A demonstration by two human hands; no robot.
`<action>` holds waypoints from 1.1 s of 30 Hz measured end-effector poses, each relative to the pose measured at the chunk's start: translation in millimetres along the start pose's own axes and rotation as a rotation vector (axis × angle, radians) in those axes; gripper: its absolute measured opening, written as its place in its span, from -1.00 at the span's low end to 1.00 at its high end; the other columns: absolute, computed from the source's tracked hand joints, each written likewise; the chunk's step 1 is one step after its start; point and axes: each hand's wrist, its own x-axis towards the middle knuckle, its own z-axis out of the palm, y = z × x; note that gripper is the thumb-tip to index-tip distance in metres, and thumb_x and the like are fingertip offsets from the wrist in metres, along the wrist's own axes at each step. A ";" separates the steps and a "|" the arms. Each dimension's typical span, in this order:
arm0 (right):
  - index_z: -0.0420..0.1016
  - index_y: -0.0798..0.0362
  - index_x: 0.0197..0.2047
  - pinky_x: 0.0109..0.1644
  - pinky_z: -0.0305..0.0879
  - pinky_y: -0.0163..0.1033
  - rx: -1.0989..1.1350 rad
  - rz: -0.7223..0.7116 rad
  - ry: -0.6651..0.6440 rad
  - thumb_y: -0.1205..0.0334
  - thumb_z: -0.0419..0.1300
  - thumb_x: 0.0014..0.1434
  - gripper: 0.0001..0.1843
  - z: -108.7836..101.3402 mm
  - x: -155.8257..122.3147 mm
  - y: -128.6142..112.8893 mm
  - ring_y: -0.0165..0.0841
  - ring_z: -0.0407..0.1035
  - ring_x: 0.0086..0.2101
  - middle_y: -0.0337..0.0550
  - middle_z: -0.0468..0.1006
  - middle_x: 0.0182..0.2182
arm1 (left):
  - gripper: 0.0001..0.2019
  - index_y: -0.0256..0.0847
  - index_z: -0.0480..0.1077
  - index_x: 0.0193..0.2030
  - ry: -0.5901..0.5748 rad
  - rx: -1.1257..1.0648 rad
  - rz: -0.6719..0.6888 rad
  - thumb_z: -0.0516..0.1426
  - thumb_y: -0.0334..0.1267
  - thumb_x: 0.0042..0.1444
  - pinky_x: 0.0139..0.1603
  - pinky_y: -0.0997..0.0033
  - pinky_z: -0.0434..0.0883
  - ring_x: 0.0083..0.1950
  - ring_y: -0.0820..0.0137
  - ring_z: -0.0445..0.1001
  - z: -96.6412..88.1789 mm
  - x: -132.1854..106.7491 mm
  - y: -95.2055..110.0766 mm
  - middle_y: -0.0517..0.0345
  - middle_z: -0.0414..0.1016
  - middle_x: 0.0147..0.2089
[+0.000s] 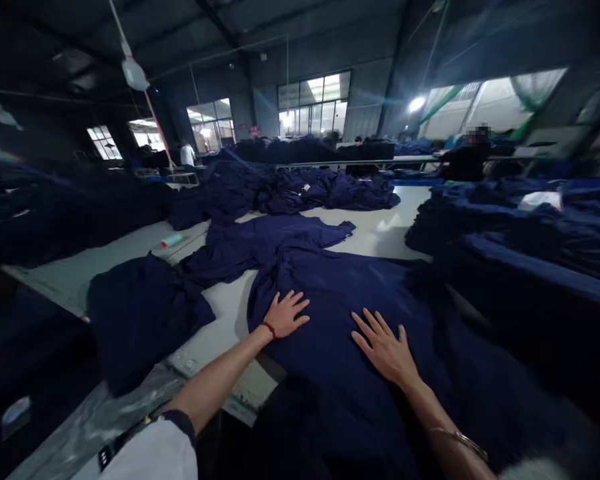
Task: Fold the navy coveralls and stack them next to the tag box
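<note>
On the pale counter [215,320], the left hand [286,315] lies palm down on the navy cloth [340,307], fingers spread open, gripping nothing. The right hand [386,349] lies likewise, though the dim view hides how hard either presses.

Matt navy cloth [340,313], soft and lightly creased, lies over a smooth, pale table [380,230] with a faint sheen. Crinkled clear plastic sheeting [95,417] glints along the table's near edge. A thin metal bangle [460,441] shines at the right wrist [413,387], while a woven red cord [268,329] circles the left wrist [255,341].
</note>
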 end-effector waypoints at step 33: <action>0.03 -0.29 0.32 0.28 -0.35 0.32 0.254 -0.400 -0.016 0.06 -0.20 0.31 -0.48 1.1 73.4 -191.1 -0.22 -0.24 0.33 -0.29 -0.02 0.35 | -0.64 -0.30 0.41 0.05 0.432 -0.486 -0.644 0.12 -0.43 0.07 0.18 0.31 0.20 0.17 0.24 0.34 -31.0 50.4 -115.2 -0.15 0.43 0.10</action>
